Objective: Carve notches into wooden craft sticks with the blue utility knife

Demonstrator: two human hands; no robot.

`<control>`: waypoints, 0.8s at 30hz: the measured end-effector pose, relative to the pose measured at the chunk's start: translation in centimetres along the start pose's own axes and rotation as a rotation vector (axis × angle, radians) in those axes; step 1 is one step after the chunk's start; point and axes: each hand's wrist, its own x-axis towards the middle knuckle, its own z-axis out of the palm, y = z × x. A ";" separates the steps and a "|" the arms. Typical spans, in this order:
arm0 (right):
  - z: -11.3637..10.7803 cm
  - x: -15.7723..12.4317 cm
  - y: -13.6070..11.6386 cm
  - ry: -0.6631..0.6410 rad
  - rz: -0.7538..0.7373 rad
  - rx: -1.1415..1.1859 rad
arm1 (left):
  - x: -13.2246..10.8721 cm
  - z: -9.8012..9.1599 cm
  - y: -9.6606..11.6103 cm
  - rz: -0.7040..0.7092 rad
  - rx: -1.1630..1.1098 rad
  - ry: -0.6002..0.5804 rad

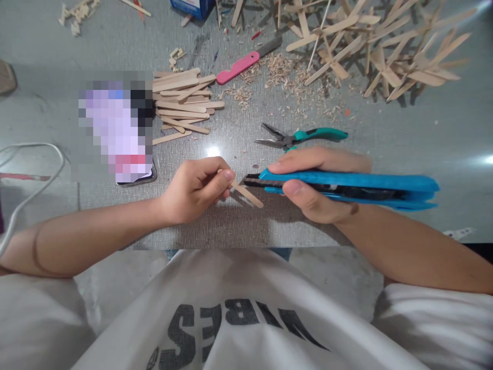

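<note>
From my remote station I am watching both hands working over the grey table, close to its near edge. The left hand is pinching one end of a wooden stick between thumb and fingers, so it is closed on it; the stick is pointing to the right and slightly down, low over the table. The right hand is wrapping around a blue cutter, closed firmly on its handle. The dark tip of the cutter is sitting just beside the stick, and I cannot tell if they are touching. Green-handled pliers are lying just behind the right hand. Further back, a pile of sticks is resting on the left, a pink knife is lying near scattered shavings, and a glued stick structure is standing at the far right
</note>
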 end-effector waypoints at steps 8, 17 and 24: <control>1.0 0.8 -0.6 0.067 -0.358 -0.165 | 0.1 -0.1 0.0 -0.004 -0.031 -0.014; 0.5 1.6 0.0 -0.103 -0.495 -0.151 | 0.1 -0.2 0.0 0.052 0.155 -0.060; -0.4 2.0 0.1 -0.448 -0.305 0.059 | 0.4 -0.8 0.0 0.121 0.329 -0.097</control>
